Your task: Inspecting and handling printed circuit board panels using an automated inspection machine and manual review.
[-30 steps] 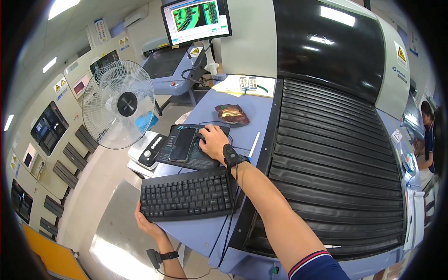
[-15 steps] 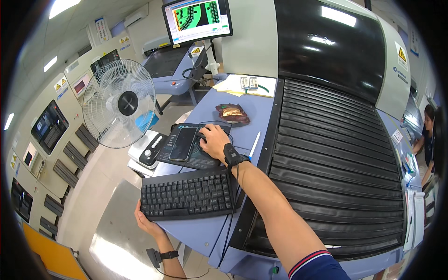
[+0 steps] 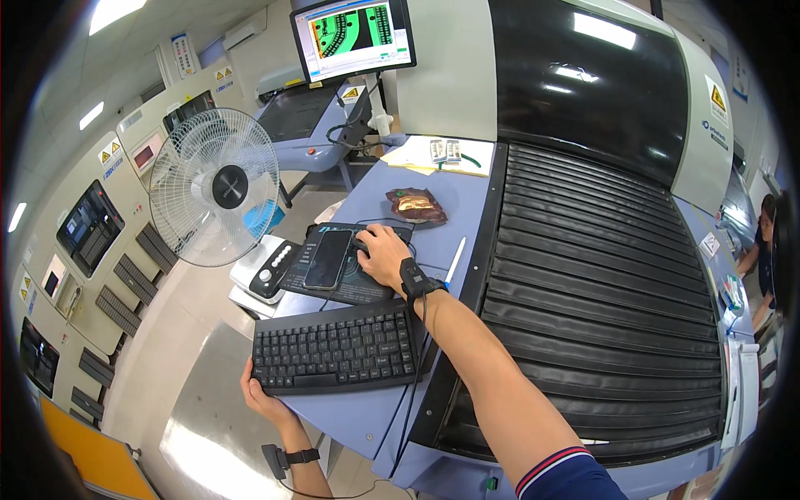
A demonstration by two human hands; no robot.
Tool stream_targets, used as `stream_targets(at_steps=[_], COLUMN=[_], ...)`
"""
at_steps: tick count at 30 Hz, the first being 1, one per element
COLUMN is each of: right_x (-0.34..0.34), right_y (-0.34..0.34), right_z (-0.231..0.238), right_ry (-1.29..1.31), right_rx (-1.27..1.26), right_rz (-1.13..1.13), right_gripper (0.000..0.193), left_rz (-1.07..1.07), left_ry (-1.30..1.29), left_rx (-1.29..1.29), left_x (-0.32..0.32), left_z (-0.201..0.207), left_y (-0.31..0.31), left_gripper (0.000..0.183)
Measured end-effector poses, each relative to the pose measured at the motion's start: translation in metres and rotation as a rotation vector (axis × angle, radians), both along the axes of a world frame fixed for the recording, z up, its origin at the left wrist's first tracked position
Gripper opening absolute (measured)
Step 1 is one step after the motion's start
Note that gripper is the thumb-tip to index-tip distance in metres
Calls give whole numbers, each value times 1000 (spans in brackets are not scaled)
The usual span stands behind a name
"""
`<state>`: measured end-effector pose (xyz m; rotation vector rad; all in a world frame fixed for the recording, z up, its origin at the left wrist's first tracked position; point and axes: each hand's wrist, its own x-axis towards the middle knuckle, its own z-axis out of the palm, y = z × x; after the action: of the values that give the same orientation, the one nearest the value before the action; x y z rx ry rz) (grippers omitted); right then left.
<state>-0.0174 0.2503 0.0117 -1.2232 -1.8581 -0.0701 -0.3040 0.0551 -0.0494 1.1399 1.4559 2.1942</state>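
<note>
My right hand is curled over a black computer mouse, mostly hidden beneath the fingers, on a dark mouse pad. A smartphone lies flat on the pad, just left of that hand. Nearer to me is a black keyboard, slightly tilted, at the edge of the blue-grey bench. My left hand grips its lower left corner, with the thumb along the side and the other fingers partly hidden underneath. A black band with a small device sits on each wrist.
A fan and its white base stand left of the pad. A brown pouch, a white pen and papers lie beyond. A monitor stands behind; a large machine with a ribbed black cover fills the right. Another person is far right.
Both hands keep their places on the mouse and the keyboard. The whole view has shifted very slightly; nothing else has visibly moved.
</note>
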Motion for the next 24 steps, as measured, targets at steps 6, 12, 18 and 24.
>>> stream_targets(at_steps=[6, 12, 18, 24], right_x=[0, 1, -1, 0], right_y=[1, 1, 0, 2], right_z=[0, -2, -1, 0], right_ry=[1, -10, 10, -1], right_rx=[-14, 6, 6, -11], right_rz=[6, -12, 3, 2], right_gripper=[31, 31, 32, 30], left_rz=[-14, -27, -26, -36], left_ry=[-35, -15, -28, -32], left_rx=[5, 8, 10, 31], left_x=[2, -2, -5, -5], left_z=[3, 0, -5, -5], left_y=[0, 1, 3, 3], left_gripper=[46, 46, 46, 46])
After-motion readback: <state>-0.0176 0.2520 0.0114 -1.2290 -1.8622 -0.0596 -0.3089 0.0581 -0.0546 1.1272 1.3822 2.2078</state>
